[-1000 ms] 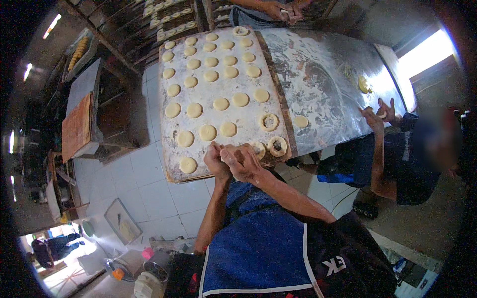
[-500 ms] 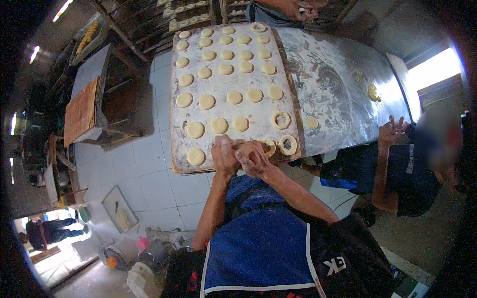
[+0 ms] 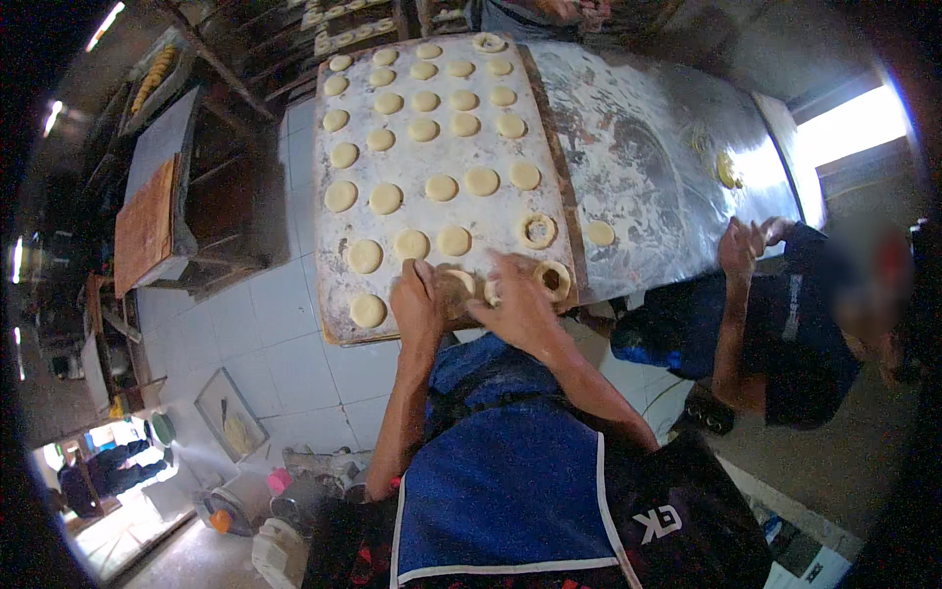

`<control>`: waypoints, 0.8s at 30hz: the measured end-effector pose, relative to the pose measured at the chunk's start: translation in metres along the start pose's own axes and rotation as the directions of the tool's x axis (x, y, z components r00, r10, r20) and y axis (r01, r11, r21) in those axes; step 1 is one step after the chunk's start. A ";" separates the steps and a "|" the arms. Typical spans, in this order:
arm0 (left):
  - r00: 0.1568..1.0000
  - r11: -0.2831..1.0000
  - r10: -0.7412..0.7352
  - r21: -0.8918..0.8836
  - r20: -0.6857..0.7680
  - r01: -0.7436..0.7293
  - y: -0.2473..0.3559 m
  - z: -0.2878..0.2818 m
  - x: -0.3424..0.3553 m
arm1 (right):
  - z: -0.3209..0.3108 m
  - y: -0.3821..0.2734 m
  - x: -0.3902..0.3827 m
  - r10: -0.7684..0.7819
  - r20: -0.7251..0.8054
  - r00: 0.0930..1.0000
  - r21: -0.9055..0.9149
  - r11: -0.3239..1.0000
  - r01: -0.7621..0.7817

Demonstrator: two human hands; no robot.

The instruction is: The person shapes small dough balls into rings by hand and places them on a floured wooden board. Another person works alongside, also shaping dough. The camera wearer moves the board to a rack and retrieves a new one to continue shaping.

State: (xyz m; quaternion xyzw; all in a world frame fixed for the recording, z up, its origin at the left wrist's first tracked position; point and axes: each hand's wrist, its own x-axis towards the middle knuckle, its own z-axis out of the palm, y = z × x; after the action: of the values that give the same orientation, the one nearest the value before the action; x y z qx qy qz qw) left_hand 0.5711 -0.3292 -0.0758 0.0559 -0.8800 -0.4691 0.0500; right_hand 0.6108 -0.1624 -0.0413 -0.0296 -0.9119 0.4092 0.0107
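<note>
A floured board [image 3: 442, 217] is covered with rows of flat round dough pieces [image 3: 411, 244], with a few dough rings [image 3: 538, 232] at its right side. At the near edge, my left hand [image 3: 418, 302] has its fingers bunched close together beside a pale dough piece [image 3: 459, 282]; whether anything is between them is hidden. My right hand [image 3: 523, 306], smeared by motion, hovers with fingers spread over another ring, which it partly covers. Just beyond its fingers lies a dough ring [image 3: 553, 282] with an open centre. One uncut round [image 3: 367, 311] rests left of my left hand.
To the right stands a flour-dusted metal table [image 3: 648, 167] with a single dough round [image 3: 601, 233] on it. A co-worker's hands [image 3: 743, 245] are at its near right edge. Another person's hands [image 3: 586, 12] show at the far side. A wooden table [image 3: 147, 226] stands left.
My hands have come apart: the right has shifted away from the left and its fingers have spread. The whole view has shifted slightly, moving the board left and up.
</note>
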 end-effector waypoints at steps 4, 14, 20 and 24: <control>0.966 0.957 0.250 0.132 0.070 -0.257 -0.010 -0.014 -0.002 | -0.051 0.092 0.018 -0.007 -0.321 0.947 -0.352 0.929 -0.113; 0.955 0.949 0.295 0.120 -0.029 -0.290 -0.006 -0.009 -0.018 | -0.079 0.243 0.058 0.056 -0.315 0.947 -0.425 0.884 -0.194; 0.990 0.978 0.143 -0.158 0.019 -0.139 0.020 -0.031 -0.024 | -0.086 0.098 0.030 0.182 -0.441 0.879 0.067 0.983 -0.171; 0.986 0.855 0.056 -0.517 0.158 0.035 0.053 -0.028 -0.026 | -0.060 0.008 0.020 0.143 -0.069 0.987 0.700 0.712 -0.054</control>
State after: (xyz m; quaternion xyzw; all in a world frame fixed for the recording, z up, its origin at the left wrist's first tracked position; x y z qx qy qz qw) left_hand 0.5984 -0.3188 -0.0172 -0.0040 -0.7225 -0.6913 -0.0085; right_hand 0.5933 -0.1112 -0.0072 -0.0959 -0.6859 0.7194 0.0529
